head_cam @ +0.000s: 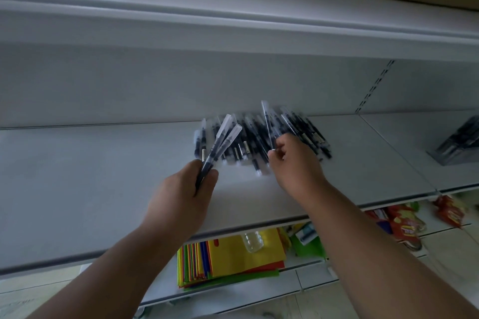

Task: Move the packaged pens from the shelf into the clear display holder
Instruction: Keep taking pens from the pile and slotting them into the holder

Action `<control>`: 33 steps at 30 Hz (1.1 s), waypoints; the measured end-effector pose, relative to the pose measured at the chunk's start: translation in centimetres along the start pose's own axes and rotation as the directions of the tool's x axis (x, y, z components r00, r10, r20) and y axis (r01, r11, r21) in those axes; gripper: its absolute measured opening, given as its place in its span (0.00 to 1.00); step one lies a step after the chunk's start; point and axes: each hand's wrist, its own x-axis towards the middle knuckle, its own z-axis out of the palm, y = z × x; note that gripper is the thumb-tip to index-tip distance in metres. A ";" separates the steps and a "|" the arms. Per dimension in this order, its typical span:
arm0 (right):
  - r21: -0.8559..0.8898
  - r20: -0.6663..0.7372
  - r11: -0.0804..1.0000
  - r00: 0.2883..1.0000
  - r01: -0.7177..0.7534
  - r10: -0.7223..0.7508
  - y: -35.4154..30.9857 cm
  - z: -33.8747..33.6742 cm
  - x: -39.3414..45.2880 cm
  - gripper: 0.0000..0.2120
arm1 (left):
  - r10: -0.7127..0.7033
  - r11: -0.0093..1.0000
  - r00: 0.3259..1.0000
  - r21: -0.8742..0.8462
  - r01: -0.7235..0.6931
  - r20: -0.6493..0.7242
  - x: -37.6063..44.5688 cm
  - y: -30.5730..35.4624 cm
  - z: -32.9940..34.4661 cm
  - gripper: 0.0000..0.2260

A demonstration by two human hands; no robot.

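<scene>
**On the white shelf: pens in both hands, pile between and behind**

On the white shelf [103, 189], toward 12 o'clock from the hands, a loose pile of packaged pens [248, 142], dark barrels in clear sleeves, fanned and overlapping, somewhat blurred.

At 10 o'clock from frame centre, left hand [181, 194] curled round a small bundle of held pens [220, 145]; fingers [211, 176] wrapped about the lower ends, clear sleeve tops slanting up toward 1 o'clock over the pile's left edge. Exact count in the bundle hard to tell, two sleeve tops plainly showing.

At 2 o'clock from that hand, right hand [295, 160] over the pile's right half, thumb and fingertips pinching the lower end of a single pen [267, 124], tilted nearly upright, top pointing to 12 o'clock. Rest of the pile just behind and to both sides of these fingers, some pens touching the knuckles or hidden beneath the hand.

Far out at 3 o'clock, on the same shelf level, clear display holder [456, 147], well apart from both hands, dark pens already standing in it.

Down at 6 o'clock, on a lower shelf, stack of coloured folders [233, 259] with a clear bottle [252, 241] on top; at 4 o'clock, red snack packets [404, 223].
</scene>
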 end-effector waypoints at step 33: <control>0.238 -0.465 0.968 0.865 -0.081 0.187 38.7 -35.1 -14.1 0.04 | 0.146 0.786 0.915 -0.605 0.125 0.377 -9.7 38.1 37.5 0.15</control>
